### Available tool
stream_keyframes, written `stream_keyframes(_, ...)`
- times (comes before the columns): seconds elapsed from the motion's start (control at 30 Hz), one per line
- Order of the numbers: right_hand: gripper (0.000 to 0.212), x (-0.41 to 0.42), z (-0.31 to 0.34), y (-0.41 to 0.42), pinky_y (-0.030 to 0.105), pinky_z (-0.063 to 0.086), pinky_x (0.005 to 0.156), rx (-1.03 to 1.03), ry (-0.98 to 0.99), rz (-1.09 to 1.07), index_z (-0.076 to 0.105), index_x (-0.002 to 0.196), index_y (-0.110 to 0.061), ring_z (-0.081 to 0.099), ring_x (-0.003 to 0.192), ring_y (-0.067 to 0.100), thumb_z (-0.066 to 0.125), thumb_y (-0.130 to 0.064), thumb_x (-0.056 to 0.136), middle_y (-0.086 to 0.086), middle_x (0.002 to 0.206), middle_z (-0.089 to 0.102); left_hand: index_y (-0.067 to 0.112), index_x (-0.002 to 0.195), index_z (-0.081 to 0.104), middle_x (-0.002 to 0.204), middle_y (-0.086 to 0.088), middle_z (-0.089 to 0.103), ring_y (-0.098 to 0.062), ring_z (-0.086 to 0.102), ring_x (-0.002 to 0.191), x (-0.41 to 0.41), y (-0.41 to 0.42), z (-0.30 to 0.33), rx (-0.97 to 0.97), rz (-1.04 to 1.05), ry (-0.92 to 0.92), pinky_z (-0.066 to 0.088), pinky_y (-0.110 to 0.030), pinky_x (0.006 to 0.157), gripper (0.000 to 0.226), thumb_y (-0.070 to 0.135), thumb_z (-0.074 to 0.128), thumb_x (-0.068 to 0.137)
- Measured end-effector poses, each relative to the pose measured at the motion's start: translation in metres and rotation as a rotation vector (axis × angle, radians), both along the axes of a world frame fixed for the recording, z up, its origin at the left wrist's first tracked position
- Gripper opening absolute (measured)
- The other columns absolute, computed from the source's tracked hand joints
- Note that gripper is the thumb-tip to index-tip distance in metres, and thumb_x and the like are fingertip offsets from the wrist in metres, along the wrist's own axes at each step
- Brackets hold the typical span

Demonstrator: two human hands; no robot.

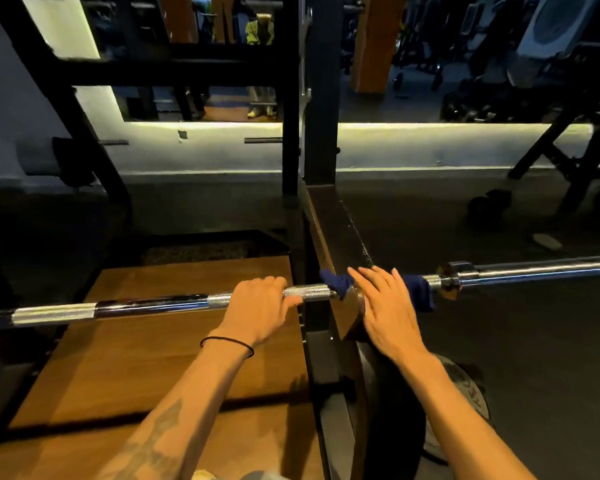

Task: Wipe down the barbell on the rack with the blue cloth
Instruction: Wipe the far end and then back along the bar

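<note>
Now, head view: barbell [153, 304] lies across rack [321, 216], left to right. Left hand [257, 311] grips knurled part, fingers curled round it. Right hand [388, 306] presses blue cloth [418, 292] on bar near sleeve collar, fingers straight, slightly spread. Advice: wrap cloth round shaft, left hand steadies bar, slide along whole length.

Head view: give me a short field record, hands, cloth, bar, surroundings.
left hand: fingers curled over the barbell on its knurled part
right hand: fingers straight, pressing the blue cloth onto the bar
cloth: draped over the bar near the collar, ends showing on both sides of the hand
rack: dark upright just behind the hands
below: wooden platform, weight plate at lower right
</note>
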State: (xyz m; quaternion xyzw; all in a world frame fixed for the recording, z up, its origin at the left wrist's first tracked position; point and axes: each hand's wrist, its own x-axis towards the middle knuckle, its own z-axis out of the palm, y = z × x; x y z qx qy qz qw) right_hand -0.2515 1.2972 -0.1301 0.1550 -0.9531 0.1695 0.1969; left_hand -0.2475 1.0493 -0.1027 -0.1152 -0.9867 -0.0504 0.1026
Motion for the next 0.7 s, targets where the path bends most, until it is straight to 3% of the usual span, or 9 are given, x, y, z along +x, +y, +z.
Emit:
stream_keyframes(0.1, 0.055, -0.001, -0.002, 0.016, 0.043, 0.021, 0.121, -0.007, 0.065, -0.092, 0.059, 0.139, -0.016, 0.049, 0.135, 0.027, 0.026, -0.042, 0.102, 0.007, 0.138, 0.060, 0.025, 0.121, 0.057, 0.109, 0.006, 0.063, -0.015, 0.058, 0.099, 0.003, 0.000, -0.006, 0.061, -0.003, 0.040, 0.040, -0.030, 0.094, 0.034, 0.049, 0.046, 0.099)
stream_keyframes(0.27, 0.056, -0.001, -0.015, 0.009, 0.046, 0.007, 0.125, -0.253, 0.042, -0.412, 0.055, 0.141, -0.011, 0.026, 0.149, 0.028, 0.025, -0.039, 0.103, 0.012, 0.151, 0.047, 0.020, 0.110, 0.066, 0.096, 0.005, 0.063, -0.017, 0.057, 0.089, 0.019, 0.015, -0.035, 0.284, 0.094, 0.334, 0.042, -0.037, 0.090, 0.029, 0.027, 0.075, 0.084)
stream_keyframes(0.33, 0.051, 0.002, -0.021, -0.012, 0.050, 0.006, 0.125, -0.223, 0.042, -0.371, 0.052, 0.144, -0.011, 0.020, 0.152, 0.032, 0.027, -0.030, 0.104, 0.012, 0.156, 0.041, 0.016, 0.111, 0.068, 0.103, 0.001, 0.066, -0.018, 0.058, 0.099, 0.023, 0.023, -0.047, 0.386, 0.131, 0.439, 0.037, -0.035, 0.100, 0.038, 0.010, 0.080, 0.076)
stream_keyframes(0.4, 0.049, 0.005, -0.023, -0.022, 0.050, 0.008, 0.124, -0.131, 0.077, -0.176, 0.052, 0.144, -0.013, 0.025, 0.150, 0.033, 0.033, -0.024, 0.100, 0.011, 0.154, 0.044, 0.012, 0.113, 0.069, 0.108, -0.002, 0.067, -0.019, 0.057, 0.106, 0.023, 0.028, -0.053, 0.486, 0.145, 0.520, 0.033, -0.036, 0.108, 0.044, 0.002, 0.078, 0.072)
stream_keyframes(0.5, 0.050, -0.004, -0.010, 0.009, 0.045, 0.016, 0.118, 0.081, 0.098, -0.005, 0.056, 0.140, -0.011, 0.044, 0.139, 0.036, 0.032, -0.029, 0.100, 0.012, 0.144, 0.055, 0.015, 0.119, 0.067, 0.112, -0.001, 0.066, -0.019, 0.057, 0.110, 0.022, 0.025, -0.054, 0.497, 0.133, 0.430, 0.038, -0.041, 0.107, 0.049, 0.010, 0.083, 0.073)
stream_keyframes(0.6, 0.056, -0.017, -0.002, 0.058, 0.043, 0.022, 0.115, 0.068, 0.089, -0.165, 0.066, 0.129, -0.006, 0.055, 0.127, 0.036, 0.029, -0.037, 0.101, 0.016, 0.131, 0.064, 0.022, 0.121, 0.064, 0.113, 0.005, 0.064, -0.014, 0.057, 0.109, 0.022, 0.016, -0.043, 0.376, 0.103, 0.353, 0.038, -0.036, 0.103, 0.042, 0.039, 0.075, 0.083)
stream_keyframes(0.7, 0.058, -0.021, -0.005, 0.062, 0.046, 0.022, 0.119, -0.060, 0.085, -0.364, 0.067, 0.125, -0.003, 0.051, 0.132, 0.034, 0.026, -0.036, 0.101, 0.015, 0.132, 0.065, 0.028, 0.119, 0.065, 0.109, 0.011, 0.064, -0.007, 0.056, 0.103, 0.023, 0.009, -0.032, 0.334, 0.067, 0.322, 0.037, -0.029, 0.096, 0.036, 0.052, 0.049, 0.098)
